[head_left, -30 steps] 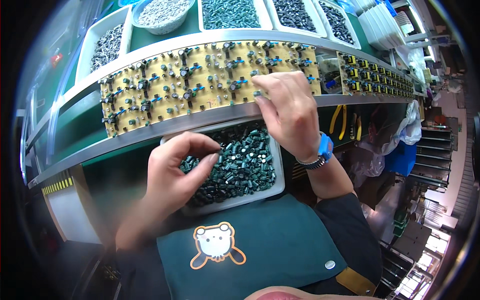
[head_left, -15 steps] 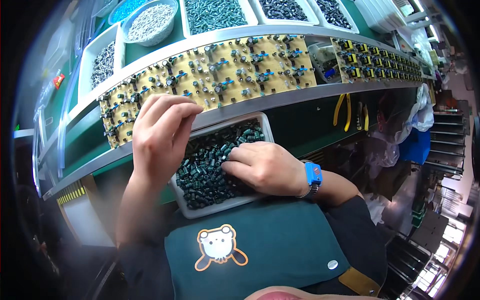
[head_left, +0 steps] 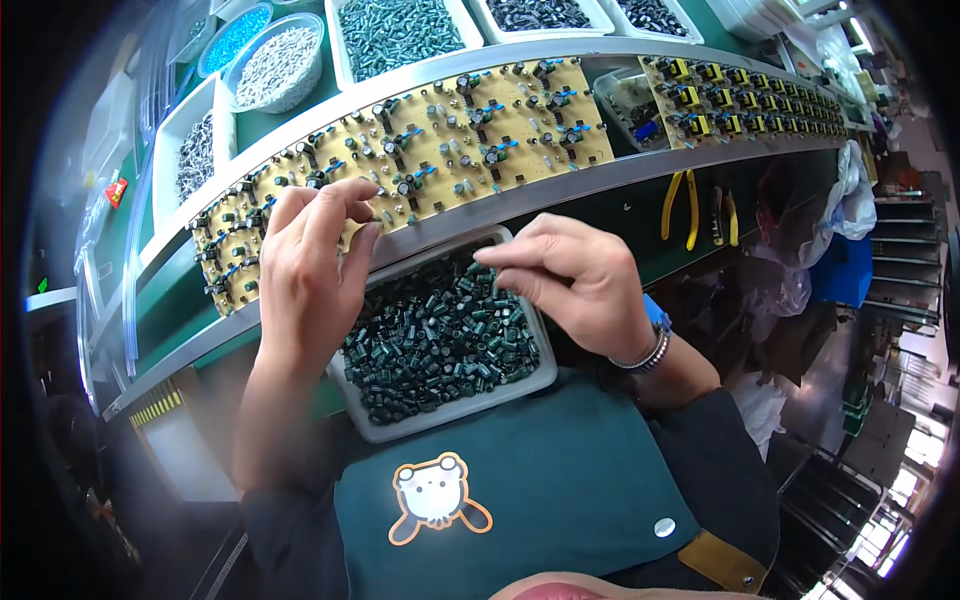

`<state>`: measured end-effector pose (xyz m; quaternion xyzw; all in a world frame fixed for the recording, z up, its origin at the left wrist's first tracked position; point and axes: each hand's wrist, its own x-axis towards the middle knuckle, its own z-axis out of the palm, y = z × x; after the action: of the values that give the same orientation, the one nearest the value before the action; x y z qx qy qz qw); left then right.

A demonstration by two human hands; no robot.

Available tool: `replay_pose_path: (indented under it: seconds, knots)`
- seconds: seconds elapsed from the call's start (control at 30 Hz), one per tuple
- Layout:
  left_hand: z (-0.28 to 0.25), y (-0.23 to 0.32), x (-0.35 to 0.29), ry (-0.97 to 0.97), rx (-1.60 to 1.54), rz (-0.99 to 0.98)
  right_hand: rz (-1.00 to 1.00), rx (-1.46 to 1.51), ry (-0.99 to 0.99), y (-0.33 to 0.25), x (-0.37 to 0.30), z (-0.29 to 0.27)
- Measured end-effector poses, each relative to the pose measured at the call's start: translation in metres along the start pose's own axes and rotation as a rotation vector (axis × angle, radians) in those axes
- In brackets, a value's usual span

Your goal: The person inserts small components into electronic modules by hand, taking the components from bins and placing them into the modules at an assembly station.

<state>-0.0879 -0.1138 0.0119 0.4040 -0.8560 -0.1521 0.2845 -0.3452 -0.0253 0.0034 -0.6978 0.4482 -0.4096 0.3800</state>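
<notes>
Whatever the right hand [head_left: 585, 285] pinches over the tray [head_left: 455, 412] of capacitors [head_left: 440, 335] is hidden. The left hand [head_left: 310, 265], fingertips curled at the circuit board [head_left: 470, 130], has a grip I cannot tell.

A person's left hand [head_left: 310, 270] rests fingertips on a yellow circuit board [head_left: 480, 130] at 11 o'clock, while the right hand [head_left: 580, 285], at 3 o'clock of it, pinches something too small to make out above a white tray [head_left: 445, 415] of dark green capacitors [head_left: 440, 340]. Yellow-handled pliers [head_left: 680, 205] hang at 2 o'clock.
</notes>
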Motion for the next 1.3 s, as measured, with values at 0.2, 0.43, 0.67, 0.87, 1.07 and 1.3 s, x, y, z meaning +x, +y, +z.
replay_pose_path:
  seconds: [0.2, 0.43, 0.67, 0.87, 1.07, 1.3]
  knots:
    - [-0.018, 0.037, -0.016, -0.199, -0.018, -0.073, 0.273, 0.533, 0.197, 0.006, 0.001, -0.009]
    - [0.007, 0.049, -0.040, -0.527, 0.003, 0.067, 0.156, 0.159, 0.361, 0.020, 0.023, -0.042]
    - [0.019, 0.037, -0.040, -0.442, -0.116, 0.161, -0.054, -0.522, 0.592, 0.070, 0.073, -0.089]
    - [0.016, 0.031, -0.046, -0.361, -0.232, 0.116, -0.107, -0.806, 0.553, 0.081, 0.082, -0.096]
    - [0.013, 0.027, -0.046, -0.287, -0.346, -0.031, -0.045, -0.777, 0.499, 0.079, 0.084, -0.097]
    - [-0.001, 0.039, -0.040, -0.187, -1.019, -0.646, -0.046, -0.741, 0.611, 0.067, 0.081, -0.092]
